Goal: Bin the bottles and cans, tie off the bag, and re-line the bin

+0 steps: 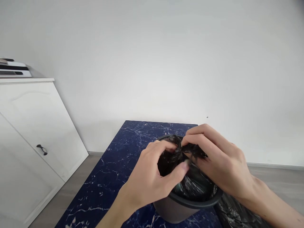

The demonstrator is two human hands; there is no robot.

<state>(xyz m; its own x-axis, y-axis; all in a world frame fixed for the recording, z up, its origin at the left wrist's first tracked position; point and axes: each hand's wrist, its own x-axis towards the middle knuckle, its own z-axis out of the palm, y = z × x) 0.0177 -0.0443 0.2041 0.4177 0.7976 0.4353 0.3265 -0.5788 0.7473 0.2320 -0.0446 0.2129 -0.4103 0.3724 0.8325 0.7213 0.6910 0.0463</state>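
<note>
A small dark grey bin (185, 207) stands on a dark blue marbled table (114, 177), lined with a crinkled black plastic bag (197, 185). My left hand (152, 177) and my right hand (218, 161) meet above the bin's mouth. Both pinch the gathered top of the bag between thumb and fingers. The bunched plastic between my fingertips is twisted into a narrow strip. More black plastic (235, 215) lies on the table to the right of the bin, partly hidden under my right forearm.
A white cabinet (33, 148) with a black handle (42, 149) stands at the left, with flat white and black items (14, 68) on top. A plain white wall (166, 63) rises behind the table. Grey floor (78, 183) shows between cabinet and table.
</note>
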